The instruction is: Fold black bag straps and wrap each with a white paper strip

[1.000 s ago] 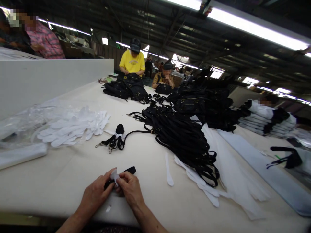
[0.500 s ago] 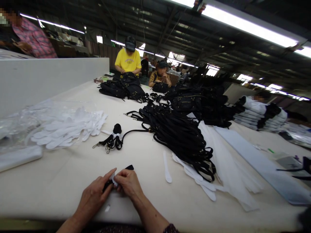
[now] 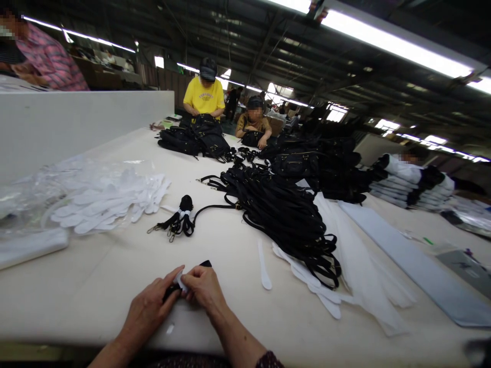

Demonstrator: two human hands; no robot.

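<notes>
Low over the near edge of the table, my left hand (image 3: 151, 301) is closed around a folded black strap (image 3: 206, 263), its thumb and forefinger pressing from the side. My right hand (image 3: 203, 286) pinches a small white strip (image 3: 179, 279) that lies against the strap between both hands. Fingers cover most of the strap; only its ends show. Beyond them lies a bundled black strap (image 3: 185, 203) with a white band round it and metal clips. A heap of black straps (image 3: 276, 209) spreads to the right, one strap reaching toward the bundle.
White paddle-shaped strips (image 3: 107, 204) lie in clear plastic at left. A single white strip (image 3: 263, 268) and several more (image 3: 307, 276) sit right of my hands, beside white sheets (image 3: 356, 266). Black bags (image 3: 207, 135) and two co-workers (image 3: 205, 97) are at the far end.
My hands keep almost the same grip and place. Across the table, one co-worker's hand has come down from the face to the black bag.
</notes>
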